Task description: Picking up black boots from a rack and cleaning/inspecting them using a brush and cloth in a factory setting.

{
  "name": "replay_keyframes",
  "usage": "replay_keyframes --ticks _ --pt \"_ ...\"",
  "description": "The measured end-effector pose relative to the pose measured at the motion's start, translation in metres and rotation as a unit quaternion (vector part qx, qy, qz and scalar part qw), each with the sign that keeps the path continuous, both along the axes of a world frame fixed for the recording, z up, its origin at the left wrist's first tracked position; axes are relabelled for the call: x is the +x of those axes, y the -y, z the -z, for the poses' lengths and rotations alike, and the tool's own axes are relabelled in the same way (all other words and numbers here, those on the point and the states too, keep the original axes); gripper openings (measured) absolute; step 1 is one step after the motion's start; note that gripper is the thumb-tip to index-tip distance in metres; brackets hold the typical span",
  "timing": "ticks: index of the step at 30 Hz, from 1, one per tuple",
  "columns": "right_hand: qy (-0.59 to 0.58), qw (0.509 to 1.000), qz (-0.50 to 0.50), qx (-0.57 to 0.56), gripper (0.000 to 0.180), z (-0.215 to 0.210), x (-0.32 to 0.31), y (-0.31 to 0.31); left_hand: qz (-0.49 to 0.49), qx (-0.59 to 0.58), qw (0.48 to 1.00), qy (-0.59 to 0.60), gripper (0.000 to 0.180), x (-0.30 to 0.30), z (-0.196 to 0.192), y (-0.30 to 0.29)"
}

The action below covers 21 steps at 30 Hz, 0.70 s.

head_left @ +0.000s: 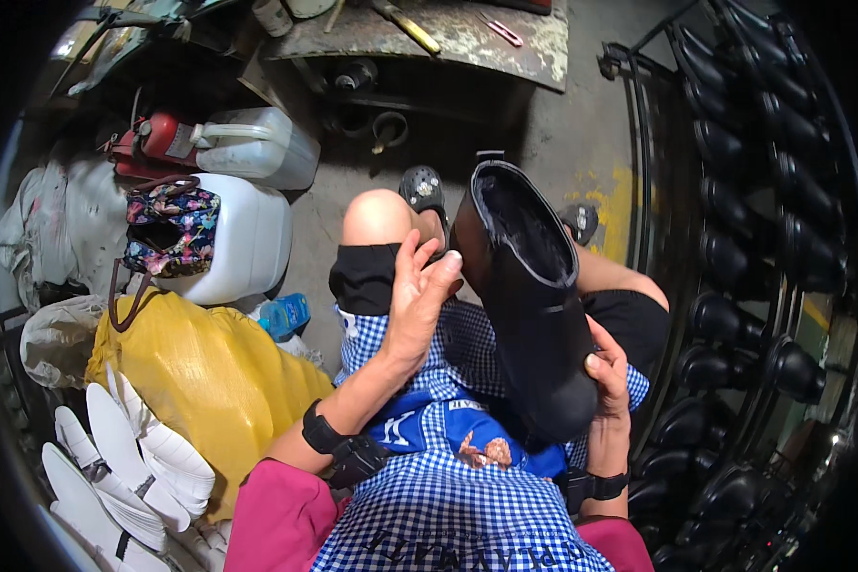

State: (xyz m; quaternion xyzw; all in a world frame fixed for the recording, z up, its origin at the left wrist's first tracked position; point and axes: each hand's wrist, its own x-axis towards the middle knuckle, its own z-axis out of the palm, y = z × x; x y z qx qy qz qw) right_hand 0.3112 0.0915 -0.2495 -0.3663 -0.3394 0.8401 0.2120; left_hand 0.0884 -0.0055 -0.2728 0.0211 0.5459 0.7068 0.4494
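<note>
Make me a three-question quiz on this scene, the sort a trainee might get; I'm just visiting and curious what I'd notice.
1. Which of the person's hands holds the black boot near its toe?
2. True or false: the floral bag is on the person's left.
3. Which of these lies on the worktable?
A) a red extinguisher
B) a yellow-handled tool
C) a white jerrycan

Key:
1. The right hand.
2. True.
3. B.

Boot [536, 334] over the apron [448, 510], sack [210, 372] and insoles [114, 434] left, rack [643, 162] right, table [529, 52] ahead
</note>
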Motion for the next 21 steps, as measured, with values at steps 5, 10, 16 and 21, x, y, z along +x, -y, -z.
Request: replay_keyframes --ticks 5,10,16,21 --pt "-0.054 0.998 0.010 -0.042 0.066 0.010 -0.047 0.001 0.026 0.158 0.979 0.128 0.069 -0.006 0.005 -0.023" --pt "-0.005 0.990 -0.133 0.053 0.057 0.011 -0.074 -0.023 0.068 0.215 0.928 0.297 0.060 -0.041 0.023 -0.023" --pt "0.171 0.888 -0.159 0.396 0.049 0.040 -0.163 -0.156 0.083 0.117 0.959 0.246 0.062 -0.055 0.058 -0.029" --pt "0.267 0.784 -0.086 0.553 0.061 0.081 -0.241 -0.267 0.096 0.107 0.949 0.279 0.060 -0.053 0.049 -0.042"
